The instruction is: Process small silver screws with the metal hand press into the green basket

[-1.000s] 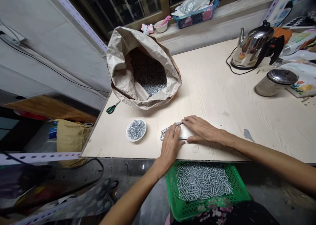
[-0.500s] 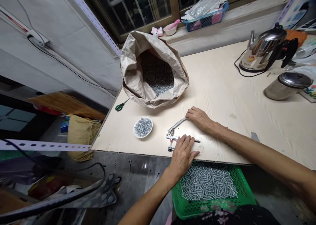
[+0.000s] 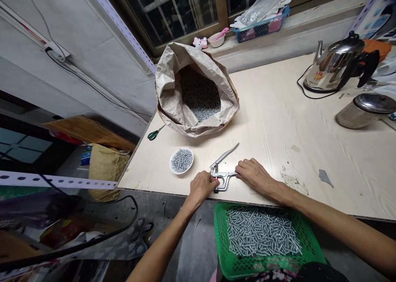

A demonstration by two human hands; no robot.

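A pair of silver snap-fastener pliers (image 3: 225, 182) lies near the table's front edge, its two handles spread apart. My right hand (image 3: 256, 175) closes its fingers on the end of the lower handle. At the jaw end, beside the red part, my left hand (image 3: 201, 186) is pinched, its fingertips partly hiding the jaws. Whether a small piece sits between those fingers is hidden. The upper handle (image 3: 227, 151) points up and right, untouched. Just left of the pliers stands a white bowl (image 3: 170, 166) filled with small silver screw-like pieces (image 3: 182, 160).
A large paper sack (image 3: 170, 104) of similar metal pieces stands open behind the bowl. Green-handled scissors (image 3: 152, 135) lie at the left edge. Below the front edge is a green basket (image 3: 221, 245) full of silver screws. A kettle (image 3: 335, 65) and metal canister (image 3: 365, 111) stand right.
My left hand has moved left from over the lower handle to the jaws. My right hand has left the upper handle and come down to the lower one.
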